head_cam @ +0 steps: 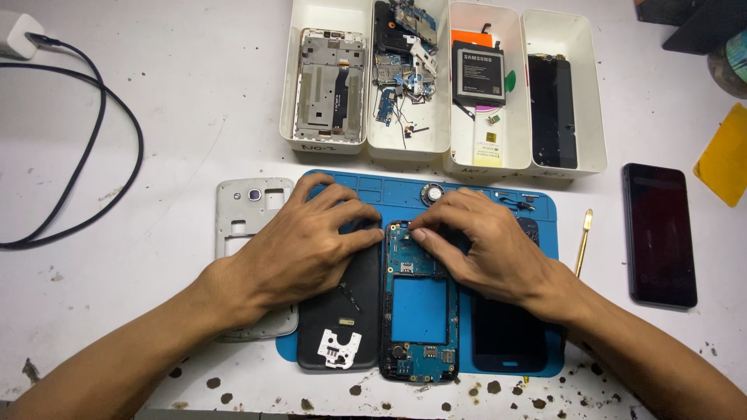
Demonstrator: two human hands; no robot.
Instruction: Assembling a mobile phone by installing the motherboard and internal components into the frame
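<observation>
An opened phone frame with a blue circuit board (419, 311) lies on a blue work mat (475, 194). My right hand (486, 245) rests over its top right, fingertips pressing the board's upper edge. My left hand (307, 241) lies on a black back cover (338, 319) to the left, thumb reaching the board's top left corner. A small white bracket (338, 348) sits on the cover's lower end. A dark screen panel (510, 334) lies right of the frame, partly under my right wrist.
A silver mid-frame (245, 210) lies left of the mat. Behind stand several white trays (517, 167) with phone parts, a battery (478, 75) and a screen. A black phone (660, 233), a yellow pry tool (582, 243), a yellow card (725, 155) and a black cable (93, 148) lie around.
</observation>
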